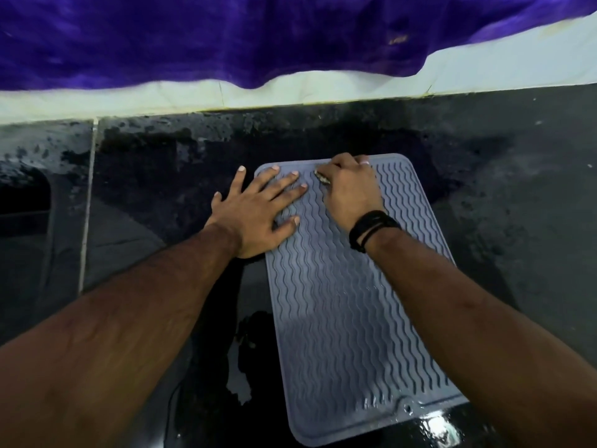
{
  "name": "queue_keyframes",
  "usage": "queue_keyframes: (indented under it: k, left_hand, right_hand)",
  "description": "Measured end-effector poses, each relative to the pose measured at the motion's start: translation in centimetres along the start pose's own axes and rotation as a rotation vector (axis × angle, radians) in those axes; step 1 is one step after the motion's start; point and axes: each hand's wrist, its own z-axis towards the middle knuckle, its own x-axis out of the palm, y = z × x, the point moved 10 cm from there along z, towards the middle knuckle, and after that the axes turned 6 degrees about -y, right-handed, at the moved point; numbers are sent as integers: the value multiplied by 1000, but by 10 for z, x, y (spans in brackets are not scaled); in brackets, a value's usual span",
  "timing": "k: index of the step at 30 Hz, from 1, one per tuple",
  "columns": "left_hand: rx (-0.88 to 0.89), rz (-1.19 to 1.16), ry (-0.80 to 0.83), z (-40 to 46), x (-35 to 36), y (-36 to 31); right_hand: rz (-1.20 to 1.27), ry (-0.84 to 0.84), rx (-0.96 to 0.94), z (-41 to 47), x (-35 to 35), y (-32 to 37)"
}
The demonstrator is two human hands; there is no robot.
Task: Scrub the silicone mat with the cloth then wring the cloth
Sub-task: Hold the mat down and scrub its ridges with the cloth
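Note:
A grey silicone mat (342, 318) with wavy ridges lies flat on a wet black counter (517, 221). My left hand (258, 215) presses flat on the mat's far left corner, fingers spread and straight. My right hand (350, 185) is curled over the mat's far edge and grips a small cloth (322, 178). Only a scrap of the cloth shows beside the thumb; the rest is hidden under the hand. A black band sits on my right wrist.
A purple fabric (226, 37) hangs across the top above a white ledge (290, 92). The counter shines with water near the mat's near edge. A pale seam (88, 205) runs down the counter at the left.

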Motion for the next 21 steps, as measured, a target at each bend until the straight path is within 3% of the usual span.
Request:
queue_keyframes:
  k: [21]
  left_hand:
    - [30,-19,-45,0,-1,-2]
  right_hand:
    - [34,-10,23,15,-1,0]
